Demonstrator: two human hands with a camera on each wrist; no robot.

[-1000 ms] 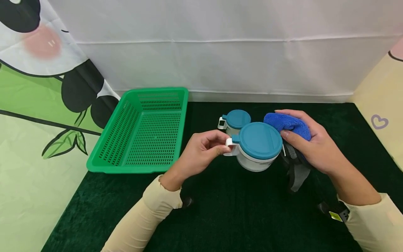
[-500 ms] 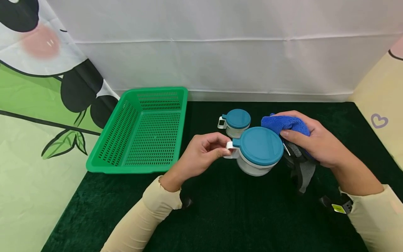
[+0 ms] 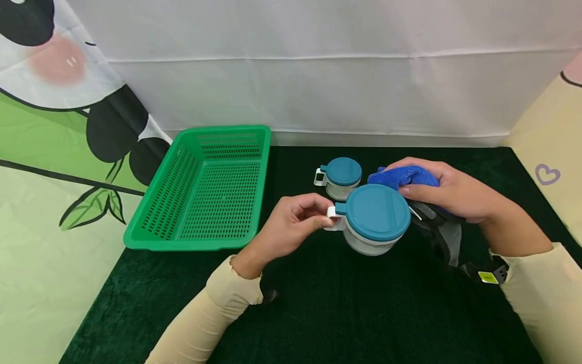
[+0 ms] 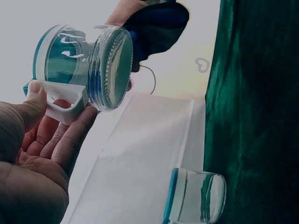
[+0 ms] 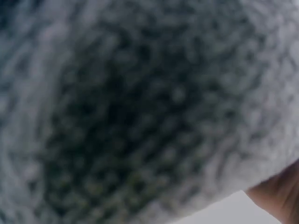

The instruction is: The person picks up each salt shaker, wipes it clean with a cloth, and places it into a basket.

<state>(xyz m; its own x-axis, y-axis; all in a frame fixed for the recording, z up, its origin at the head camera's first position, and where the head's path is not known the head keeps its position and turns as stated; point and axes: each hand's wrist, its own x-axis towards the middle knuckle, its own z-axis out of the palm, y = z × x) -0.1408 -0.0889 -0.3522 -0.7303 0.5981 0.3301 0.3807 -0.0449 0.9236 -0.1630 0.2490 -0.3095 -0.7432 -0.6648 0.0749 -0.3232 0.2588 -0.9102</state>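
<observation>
Head view: cream sleeves (image 3: 541,303) come in from the lower left and lower right corners. The left hand (image 3: 297,222), near the centre of the frame, pinches the white handle (image 4: 70,90) of a large jar (image 3: 377,212), thumb and fingers closed on it; the left wrist view shows clear walls and a base raised off the dark green table covering (image 3: 345,313). At centre right, the right hand (image 3: 454,194) has its thumb and fingers bent round a bunched blue cloth (image 3: 402,176), grey-and-black material hanging below; the cloth lies just beside the jar, and whether they touch I cannot tell. Blurred fabric nearly fills the right wrist view. Farther back, a small jar (image 3: 343,174) stands upright above centre, a green basket (image 3: 223,202) sits left of centre, and white sheeting (image 3: 318,76) spans the top.
</observation>
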